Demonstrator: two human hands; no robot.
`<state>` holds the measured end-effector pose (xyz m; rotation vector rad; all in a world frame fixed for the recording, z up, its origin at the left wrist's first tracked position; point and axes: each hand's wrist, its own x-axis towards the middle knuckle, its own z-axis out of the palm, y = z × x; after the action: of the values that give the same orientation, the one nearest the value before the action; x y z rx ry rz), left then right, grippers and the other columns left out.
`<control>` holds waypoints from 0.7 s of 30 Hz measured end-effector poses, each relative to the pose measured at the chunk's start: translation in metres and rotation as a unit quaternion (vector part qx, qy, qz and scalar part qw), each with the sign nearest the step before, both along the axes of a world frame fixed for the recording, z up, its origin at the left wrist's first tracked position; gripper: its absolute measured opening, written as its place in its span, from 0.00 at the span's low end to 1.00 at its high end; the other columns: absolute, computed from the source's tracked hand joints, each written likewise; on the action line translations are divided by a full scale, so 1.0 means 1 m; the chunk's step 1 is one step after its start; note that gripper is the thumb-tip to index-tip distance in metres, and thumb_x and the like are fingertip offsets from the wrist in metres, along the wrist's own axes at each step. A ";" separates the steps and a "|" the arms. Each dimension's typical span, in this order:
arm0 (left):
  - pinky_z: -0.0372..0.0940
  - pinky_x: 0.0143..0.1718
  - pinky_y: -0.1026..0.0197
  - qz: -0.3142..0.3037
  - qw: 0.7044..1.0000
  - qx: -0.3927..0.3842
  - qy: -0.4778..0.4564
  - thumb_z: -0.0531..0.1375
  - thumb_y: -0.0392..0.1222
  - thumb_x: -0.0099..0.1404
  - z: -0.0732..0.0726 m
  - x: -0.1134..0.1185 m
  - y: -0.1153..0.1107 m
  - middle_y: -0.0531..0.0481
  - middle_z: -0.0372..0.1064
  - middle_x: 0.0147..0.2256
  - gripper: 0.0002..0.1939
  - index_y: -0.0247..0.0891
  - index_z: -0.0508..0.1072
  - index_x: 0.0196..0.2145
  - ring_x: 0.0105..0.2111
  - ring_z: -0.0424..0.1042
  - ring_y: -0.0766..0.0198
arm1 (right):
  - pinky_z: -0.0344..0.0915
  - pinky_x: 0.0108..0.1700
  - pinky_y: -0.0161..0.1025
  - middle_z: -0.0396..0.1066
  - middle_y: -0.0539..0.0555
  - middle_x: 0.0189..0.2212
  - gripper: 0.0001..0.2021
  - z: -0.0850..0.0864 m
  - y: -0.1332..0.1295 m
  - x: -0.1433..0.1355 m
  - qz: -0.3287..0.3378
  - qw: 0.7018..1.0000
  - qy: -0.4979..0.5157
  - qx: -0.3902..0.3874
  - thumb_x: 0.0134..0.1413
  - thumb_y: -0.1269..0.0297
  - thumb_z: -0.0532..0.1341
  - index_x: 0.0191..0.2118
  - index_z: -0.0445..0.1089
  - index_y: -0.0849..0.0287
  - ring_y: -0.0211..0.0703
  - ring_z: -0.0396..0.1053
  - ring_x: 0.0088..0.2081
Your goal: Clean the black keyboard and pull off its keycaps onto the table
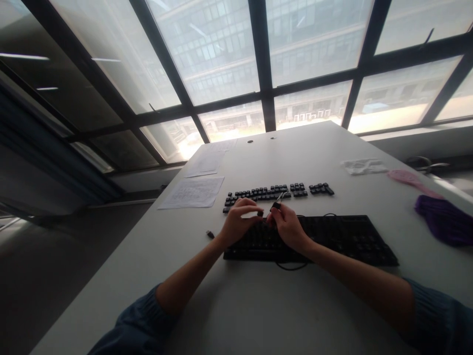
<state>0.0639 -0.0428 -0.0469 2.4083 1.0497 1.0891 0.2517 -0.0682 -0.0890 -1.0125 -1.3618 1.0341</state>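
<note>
A black keyboard (332, 236) lies across the white table, its keys partly hidden under my hands. My left hand (241, 221) is above its left part, with a small black keycap (260, 213) pinched between thumb and finger. Close beside it, my right hand (285, 224) is closed on a small tool (275, 205) with a black grip and thin wire loops pointing up and away. Behind the keyboard, loose black keycaps (258, 193) are laid out in rows.
Printed papers (194, 192) lie at the table's left. A USB plug (210, 234) is left of the keyboard. A white cloth (364, 166), a pink item (410, 178) and a purple cloth (445, 219) are at the right. Windows (214, 44) stand behind the table (288, 162).
</note>
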 end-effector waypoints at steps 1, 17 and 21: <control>0.66 0.47 0.52 0.034 0.999 0.000 -0.003 0.67 0.46 0.61 0.002 -0.003 0.009 0.47 0.74 0.39 0.09 0.45 0.81 0.40 0.42 0.70 0.57 | 0.62 0.30 0.37 0.72 0.53 0.25 0.17 -0.001 0.000 -0.001 0.000 1.000 0.003 -0.004 0.65 0.52 0.53 0.30 0.66 0.58 0.40 0.67 0.26; 0.60 0.47 0.51 0.159 0.958 -0.009 0.237 0.69 0.47 0.57 -0.022 -0.017 0.067 0.49 0.74 0.38 0.07 0.46 0.82 0.35 0.43 0.68 0.53 | 0.62 0.30 0.36 0.72 0.54 0.26 0.19 -0.006 0.004 0.000 0.006 1.000 0.002 -0.003 0.65 0.51 0.53 0.30 0.70 0.59 0.41 0.67 0.27; 0.60 0.47 0.52 0.158 0.958 -0.021 0.240 0.69 0.47 0.57 -0.024 -0.018 0.069 0.49 0.74 0.38 0.07 0.47 0.82 0.35 0.43 0.68 0.53 | 0.61 0.29 0.36 0.71 0.53 0.25 0.19 -0.005 0.003 0.002 0.005 1.000 -0.004 -0.003 0.65 0.51 0.53 0.30 0.70 0.59 0.41 0.66 0.26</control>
<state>0.0463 0.0258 -0.0705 2.5938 1.6374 0.5528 0.2532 -0.0649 -0.0938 -1.0163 -1.3733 1.0423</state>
